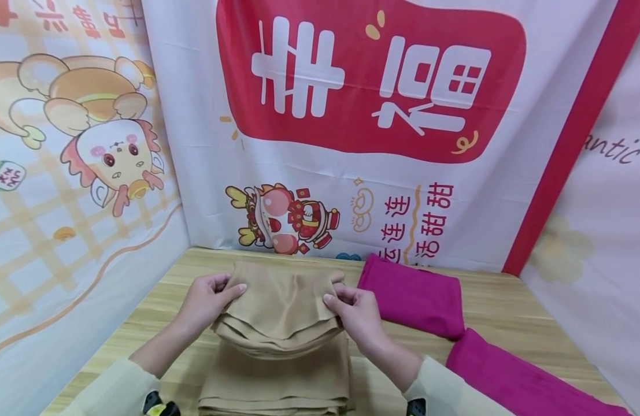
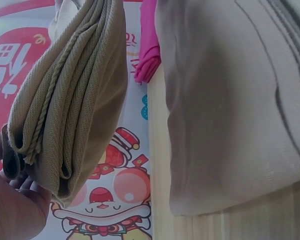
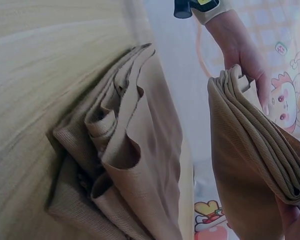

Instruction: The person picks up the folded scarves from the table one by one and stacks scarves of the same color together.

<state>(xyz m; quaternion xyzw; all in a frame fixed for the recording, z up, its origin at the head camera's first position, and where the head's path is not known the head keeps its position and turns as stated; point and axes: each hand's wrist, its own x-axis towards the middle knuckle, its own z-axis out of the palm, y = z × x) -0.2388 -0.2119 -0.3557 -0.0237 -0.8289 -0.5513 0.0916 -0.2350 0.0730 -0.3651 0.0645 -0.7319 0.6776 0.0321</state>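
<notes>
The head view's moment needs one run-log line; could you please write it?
left hand: grips folded tan cloth; right hand: grips its opposite side; tan cloth pile: on table; two magenta cloths: at right

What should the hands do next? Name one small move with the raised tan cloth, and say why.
Probably lower the raised tan cloth onto the tan pile, edges lined up: the left hand and right hand grip its opposite sides, it is folded in layers, and both wrist views show it apart from the pile.
</notes>
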